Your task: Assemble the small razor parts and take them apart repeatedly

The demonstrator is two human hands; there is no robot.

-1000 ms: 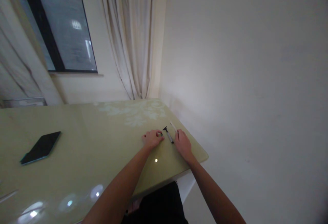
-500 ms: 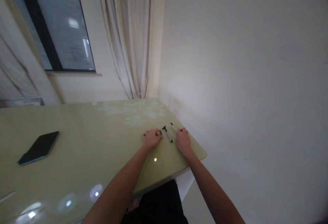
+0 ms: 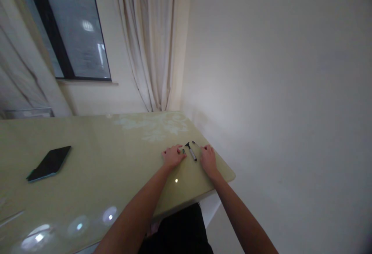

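Observation:
My left hand [image 3: 173, 156] rests on the table, thumb and fingers apart. Just beyond its fingertips lies a small dark piece [image 3: 183, 151], too small to name for sure. A razor [image 3: 192, 154] with a dark head and a grey-and-black handle lies between my two hands, its head pointing away from me. My right hand [image 3: 208, 158] has its fingers closed on the near end of a thin, white pen-like stick [image 3: 197, 144] with a dark tip. The stick's near end is hidden by the fingers.
The pale green, glossy table [image 3: 110, 161] ends in a rounded corner at right, close to the wall [image 3: 261, 91]. A dark flat tablet-like object [image 3: 50, 163] lies far left. Curtains [image 3: 148, 44] and a window [image 3: 78, 29] are behind the table.
The fingers of my left hand have opened away from the small dark piece, which now shows more clearly. The view has shifted slightly; my right hand stays at the white stick.

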